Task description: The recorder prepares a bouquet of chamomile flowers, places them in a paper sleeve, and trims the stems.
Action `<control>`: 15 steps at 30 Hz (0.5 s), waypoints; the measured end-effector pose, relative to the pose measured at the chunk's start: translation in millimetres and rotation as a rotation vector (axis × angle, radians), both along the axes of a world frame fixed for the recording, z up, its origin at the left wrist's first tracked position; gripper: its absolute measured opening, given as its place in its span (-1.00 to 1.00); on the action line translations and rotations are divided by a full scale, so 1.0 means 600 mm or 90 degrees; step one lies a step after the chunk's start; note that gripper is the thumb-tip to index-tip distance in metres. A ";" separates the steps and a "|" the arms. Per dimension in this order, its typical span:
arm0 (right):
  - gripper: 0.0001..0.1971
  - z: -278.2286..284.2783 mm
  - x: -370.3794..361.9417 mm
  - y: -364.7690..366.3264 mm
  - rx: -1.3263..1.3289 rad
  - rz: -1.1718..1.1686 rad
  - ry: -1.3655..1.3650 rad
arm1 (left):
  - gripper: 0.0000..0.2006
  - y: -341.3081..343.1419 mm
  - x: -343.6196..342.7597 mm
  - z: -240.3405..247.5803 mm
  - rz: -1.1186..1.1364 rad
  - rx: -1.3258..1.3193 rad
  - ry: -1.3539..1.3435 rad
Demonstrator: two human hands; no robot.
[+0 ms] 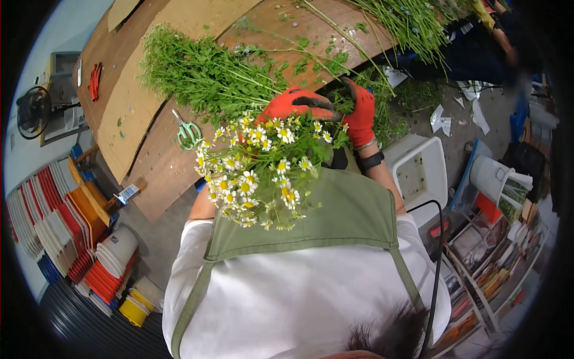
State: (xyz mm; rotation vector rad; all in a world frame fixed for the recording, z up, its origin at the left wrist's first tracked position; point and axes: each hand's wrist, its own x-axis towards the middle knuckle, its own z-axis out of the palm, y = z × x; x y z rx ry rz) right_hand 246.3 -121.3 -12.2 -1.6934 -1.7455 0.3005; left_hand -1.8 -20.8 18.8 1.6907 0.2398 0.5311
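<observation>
A bunch of small white daisy-like flowers with yellow centres [254,179] hangs in front of my green apron, its heads toward me. My left hand [299,105], in a red glove with dark fingers, is closed round the stems behind the blooms. My right hand [361,116], gloved alike, is beside it at the table's edge, its fingers bent in on green leaves [343,103]; its fingertips are partly hidden. Beyond my left hand a big leafy bundle [206,75] lies on the wooden table [173,173]. Green-handled scissors [189,134] rest left of the flowers.
Long cut stems [406,27] lie at the far right of the table. A spare red glove [94,82] is on the far left. Right of me stands a white bin [418,170], with paper scraps [441,121] on the floor. Stacked buckets [66,224] stand at left.
</observation>
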 end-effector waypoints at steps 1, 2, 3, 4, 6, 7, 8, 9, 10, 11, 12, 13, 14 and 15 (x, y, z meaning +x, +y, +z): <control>-0.18 0.008 -0.006 0.004 0.001 0.007 0.006 | -0.43 -0.001 -0.008 0.031 0.007 0.001 0.006; -0.18 0.014 -0.008 0.007 0.005 0.016 0.007 | -0.50 0.000 -0.011 0.050 0.008 -0.018 0.014; -0.18 0.031 -0.019 0.018 0.012 0.041 0.021 | -0.57 -0.007 -0.026 0.078 0.026 -0.033 0.035; -0.18 0.049 -0.017 0.017 0.008 0.036 0.015 | -0.60 -0.014 -0.026 0.079 0.097 0.293 -0.032; -0.17 0.092 -0.015 0.012 -0.029 0.087 -0.093 | -0.57 -0.032 -0.030 0.062 0.109 0.251 -0.050; -0.17 0.099 -0.005 0.006 -0.030 0.090 -0.090 | -0.53 -0.041 -0.035 0.055 0.125 0.212 -0.062; -0.22 0.102 0.018 -0.002 -0.058 0.104 -0.023 | -0.53 -0.044 -0.038 0.047 0.126 0.210 -0.058; -0.26 0.108 0.030 -0.012 -0.087 0.114 0.043 | -0.54 -0.042 -0.036 0.035 0.129 0.203 -0.109; -0.26 0.141 0.023 -0.006 -0.088 0.132 0.056 | -0.54 -0.047 -0.047 0.031 0.147 0.201 -0.144; -0.35 0.187 0.025 -0.003 -0.101 0.108 0.159 | -0.54 -0.046 -0.041 0.014 0.145 0.189 -0.206; -0.42 0.230 0.022 0.006 -0.107 0.102 0.280 | -0.54 -0.050 -0.051 0.031 0.152 0.192 -0.194; -0.42 0.248 0.022 0.001 -0.109 0.080 0.268 | -0.55 -0.039 -0.047 0.040 0.121 0.245 -0.128; -0.49 0.276 0.014 0.006 -0.132 0.140 0.366 | -0.55 -0.040 -0.060 0.082 0.113 0.307 -0.032; -0.55 0.294 0.004 0.008 -0.156 0.193 0.452 | -0.55 -0.041 -0.064 0.095 0.100 0.366 0.052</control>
